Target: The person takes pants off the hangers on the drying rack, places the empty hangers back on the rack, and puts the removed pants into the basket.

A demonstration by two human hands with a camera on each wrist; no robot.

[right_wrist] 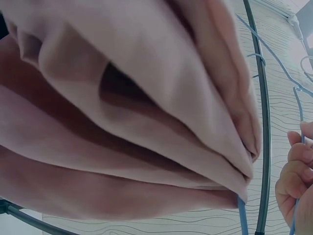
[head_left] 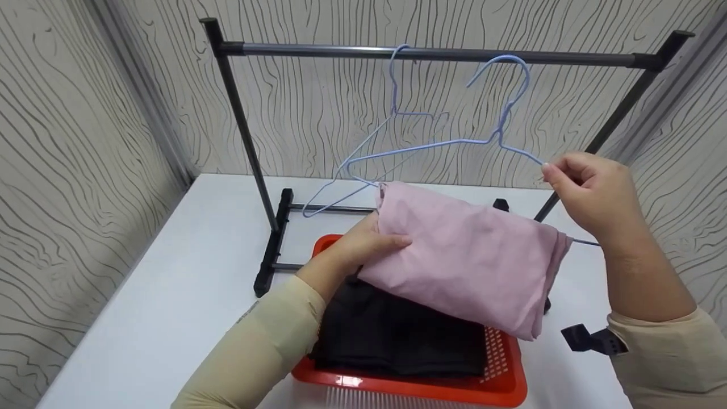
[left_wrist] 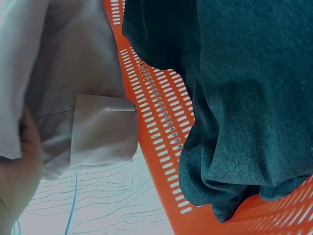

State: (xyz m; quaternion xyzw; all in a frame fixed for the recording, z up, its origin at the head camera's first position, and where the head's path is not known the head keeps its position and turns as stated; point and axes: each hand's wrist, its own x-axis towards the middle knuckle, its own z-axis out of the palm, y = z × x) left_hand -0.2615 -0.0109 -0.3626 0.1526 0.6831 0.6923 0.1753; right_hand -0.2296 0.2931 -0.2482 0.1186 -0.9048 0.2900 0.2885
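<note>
A white table (head_left: 159,289) stretched out left of a red basket (head_left: 420,389), and a black metal rack (head_left: 443,54) stood behind that basket. From the rack's rail, up behind the basket, hung one blue wire hanger (head_left: 395,108). Over the basket's left part, a person's left hand (head_left: 369,241) gripped a pink cloth (head_left: 468,258), its thumb laid on top. Dark clothes (head_left: 397,332) lay inside the basket, below the cloth. The folded pink cloth was held up above the basket, wire from a second blue hanger (head_left: 500,128) emerging at both its ends. That hanger's hook rose beyond the basket, near the rail; whether they touched could not be told. Higher up and right of the basket, the right hand (head_left: 593,190) pinched the second hanger's shoulder between thumb and fingers.
</note>
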